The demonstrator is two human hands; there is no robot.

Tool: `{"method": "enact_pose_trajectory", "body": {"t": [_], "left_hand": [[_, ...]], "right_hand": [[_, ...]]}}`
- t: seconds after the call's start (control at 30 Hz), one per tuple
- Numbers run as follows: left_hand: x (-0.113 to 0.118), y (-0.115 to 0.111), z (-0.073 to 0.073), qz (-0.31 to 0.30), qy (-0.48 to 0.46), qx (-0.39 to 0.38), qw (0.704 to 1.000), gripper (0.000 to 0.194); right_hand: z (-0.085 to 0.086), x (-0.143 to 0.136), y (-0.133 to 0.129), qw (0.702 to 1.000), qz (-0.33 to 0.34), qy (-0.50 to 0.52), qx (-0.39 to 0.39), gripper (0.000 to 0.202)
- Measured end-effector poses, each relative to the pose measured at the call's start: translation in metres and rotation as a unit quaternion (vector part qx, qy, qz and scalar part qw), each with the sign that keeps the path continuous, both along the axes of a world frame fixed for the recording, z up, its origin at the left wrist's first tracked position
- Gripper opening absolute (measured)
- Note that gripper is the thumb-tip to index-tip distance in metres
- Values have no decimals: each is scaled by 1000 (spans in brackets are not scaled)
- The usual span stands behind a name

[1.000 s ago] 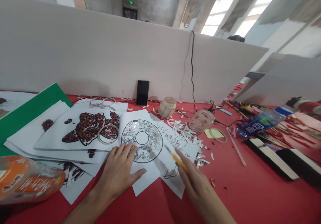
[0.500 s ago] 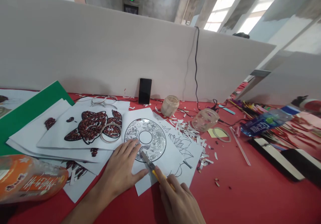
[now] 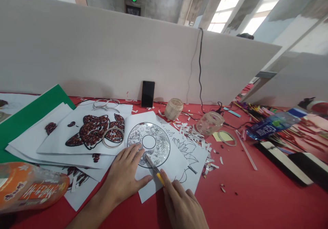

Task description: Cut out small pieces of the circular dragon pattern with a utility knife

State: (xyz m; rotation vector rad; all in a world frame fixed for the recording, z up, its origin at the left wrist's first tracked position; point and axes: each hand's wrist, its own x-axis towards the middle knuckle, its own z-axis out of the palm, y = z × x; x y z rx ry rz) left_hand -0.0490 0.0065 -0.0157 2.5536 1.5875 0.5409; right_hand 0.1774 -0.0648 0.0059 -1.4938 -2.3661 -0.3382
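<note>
A white sheet printed with a round, finely patterned black-and-white design (image 3: 160, 136) lies in front of me. My left hand (image 3: 125, 171) rests flat on its lower left, fingers stretched over the ring, thumb out to the side. In my right hand (image 3: 183, 201) is a utility knife (image 3: 156, 172) with a yellow handle, index finger laid along it. The blade tip touches or nearly touches the lower part of the ring, right of my left fingertips. Partly under this sheet is another paper with a flower line drawing (image 3: 186, 150).
Papers bearing dark red bean pictures (image 3: 93, 130) lie left, with a tape ring (image 3: 113, 136) on top. An orange-labelled bottle (image 3: 33, 188) is at lower left. Behind stand a phone (image 3: 148, 94) and two jars (image 3: 173, 109), near paper scraps (image 3: 191, 131). A blue-labelled bottle (image 3: 275, 123) lies right.
The knife's blade tip has shifted very slightly right and up on the printed ring. My left hand stays in place on the sheet. The view has tilted a little.
</note>
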Motion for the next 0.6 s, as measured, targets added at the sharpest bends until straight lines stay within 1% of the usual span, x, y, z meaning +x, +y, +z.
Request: {"method": "enact_pose_trajectory", "body": {"t": [0.13, 0.2, 0.37, 0.43, 0.53, 0.6], "left_hand": [[3, -1, 3, 9, 7, -17, 1000, 77], [3, -1, 3, 8, 10, -21, 1000, 78], [-3, -1, 2, -20, 0, -12, 1000, 75], [-5, -2, 3, -31, -11, -8, 999, 74], [-7, -3, 2, -42, -14, 0, 999, 66], [-9, -5, 1, -53, -8, 4, 999, 58]], "right_hand": [[2, 1, 2, 997, -78, -4, 9, 39], [1, 1, 3, 996, -94, -8, 10, 39], [-4, -1, 1, 996, -84, 14, 6, 42], [-6, -2, -2, 998, -65, 13, 14, 43], [-9, -2, -7, 999, -22, -20, 21, 42], [-10, -1, -10, 999, -11, -41, 18, 42]]}}
